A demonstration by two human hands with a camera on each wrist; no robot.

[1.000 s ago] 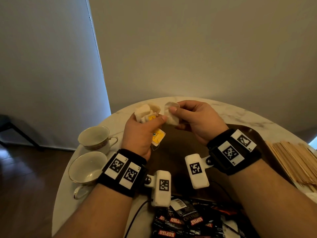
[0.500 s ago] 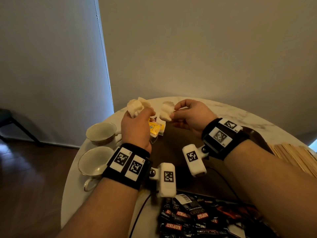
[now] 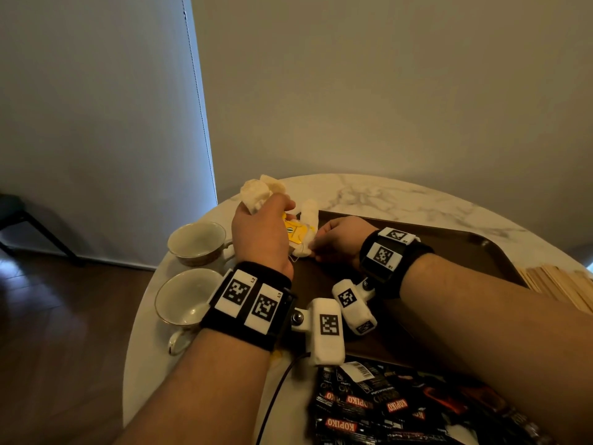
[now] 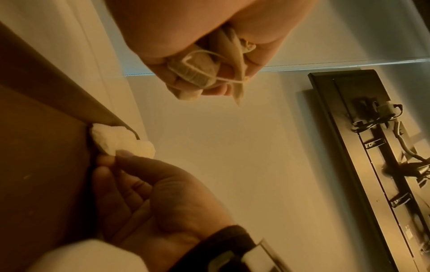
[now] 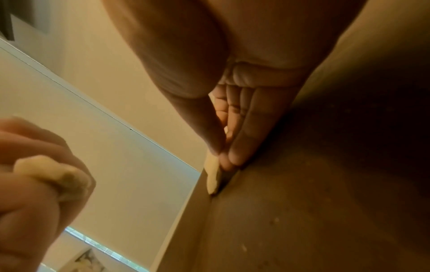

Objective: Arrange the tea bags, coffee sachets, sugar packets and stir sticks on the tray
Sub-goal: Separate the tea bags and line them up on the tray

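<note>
While the head view looks down on the round marble table (image 3: 401,197), the right hand (image 3: 337,239) pinches one white paper tea bag (image 3: 308,220) and sets it at the far left corner of the dark brown rectangular tray (image 3: 481,252); the left hand (image 3: 260,236) clenches a bunch of further tea bags (image 3: 256,192) with yellow tags (image 3: 296,232) hanging below. Two empty white teacups (image 3: 195,239) stand left of the tray, black coffee sachets (image 3: 369,409) lie heaped at the near edge, pale wooden stir sticks (image 3: 561,284) are piled at the right — none of them on the tray yet. No sugar packets can be made out.

From the left wrist, several bags, too bundled to count, sit in the curled fingers (image 4: 186,81), strings looped about them; below, the single bag touches the tray's corner rim.

From the right wrist, thumb and fingertips (image 5: 232,156) press that bag against the tray wall. By my judgement the arranging has barely begun — only this first bag is going down.
</note>
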